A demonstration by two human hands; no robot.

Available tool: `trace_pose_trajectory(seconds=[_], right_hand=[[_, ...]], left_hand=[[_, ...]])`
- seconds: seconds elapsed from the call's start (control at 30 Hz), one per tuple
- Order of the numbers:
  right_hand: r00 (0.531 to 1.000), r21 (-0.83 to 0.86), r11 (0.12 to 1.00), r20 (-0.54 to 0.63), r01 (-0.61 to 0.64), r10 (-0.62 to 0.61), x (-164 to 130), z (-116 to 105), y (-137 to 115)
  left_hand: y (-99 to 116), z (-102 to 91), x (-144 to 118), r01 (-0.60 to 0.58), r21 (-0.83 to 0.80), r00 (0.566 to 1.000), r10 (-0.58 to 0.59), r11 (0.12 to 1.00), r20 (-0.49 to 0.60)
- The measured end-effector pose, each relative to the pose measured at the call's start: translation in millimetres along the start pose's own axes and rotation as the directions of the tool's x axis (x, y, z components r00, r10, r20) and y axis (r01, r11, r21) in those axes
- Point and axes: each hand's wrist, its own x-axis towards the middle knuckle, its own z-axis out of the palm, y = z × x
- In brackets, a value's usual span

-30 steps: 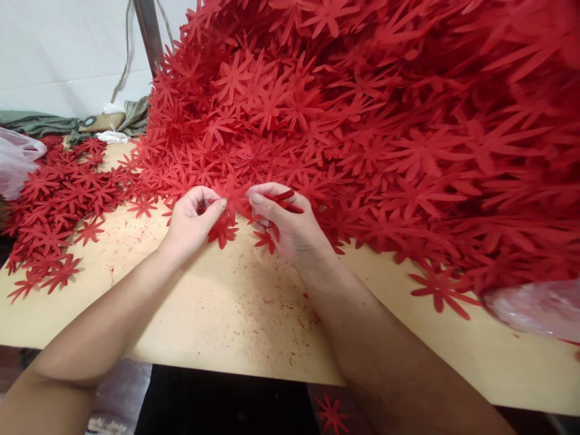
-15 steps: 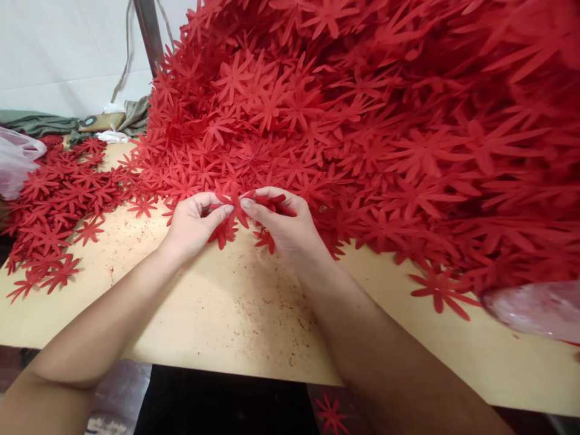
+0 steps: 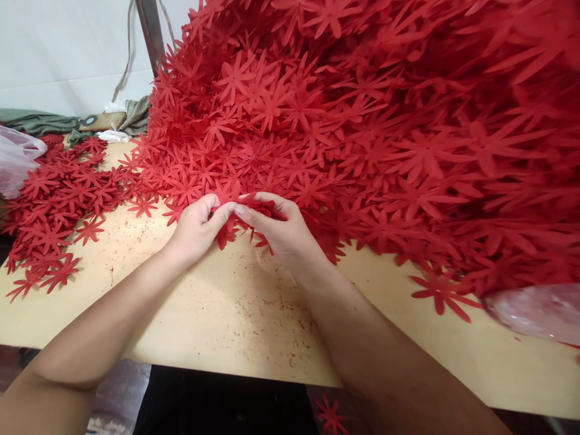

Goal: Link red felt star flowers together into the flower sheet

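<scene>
Your left hand [image 3: 196, 228] and your right hand [image 3: 283, 232] meet at the foot of the great heap of red flower cut-outs [image 3: 362, 121], thumbs nearly touching. Both grips are pressed together on the same small bunch of red flowers [image 3: 235, 208], the left pinching it between thumb and forefinger, the right pinching it from the other side with more petals tucked under its fingers. How many pieces are in that bunch cannot be told; they overlap too closely. The bunch sits just above the table [image 3: 226, 314], at the near edge of the heap.

The heap itself holds far too many flowers to count and rises across the whole right and upper part of the view. A second, flatter spread of flowers [image 3: 58, 199] lies to your left, also beyond counting. One single flower [image 3: 441, 293] lies apart on the bare table to your right.

Two clear plastic bags show: one bag at the left edge [image 3: 18, 163], one bag at the right edge [image 3: 539, 311]; what they hold cannot be made out. Red crumbs speckle the table between your forearms.
</scene>
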Motion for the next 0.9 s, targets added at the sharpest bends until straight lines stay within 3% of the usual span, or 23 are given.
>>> trace_pose_trajectory(seconds=[0.33, 0.63, 0.8, 0.9], right_hand=[[0.991, 0.039, 0.997, -0.124, 0.059, -0.054, 6, -4, 8], [0.962, 0.023, 0.993, -0.25, 0.117, -0.108, 10, -7, 11], [0.955, -0.056, 0.985, -0.244, 0.161, -0.17, 17, -18, 15], [0.941, -0.018, 0.99, -0.309, 0.142, -0.14, 22, -29, 13]], left_hand=[[10, 4.6, -1, 0.102, -0.235, 0.99, -0.076, 0.967, 0.118], [10, 0.2, 3, -0.012, -0.133, 1.0, 0.015, 0.991, 0.017], [5, 0.2, 1, 0.007, -0.074, 0.996, -0.001, 0.997, 0.088], [1, 1.3, -1, 0.005, -0.032, 0.987, 0.0, 0.999, 0.16]])
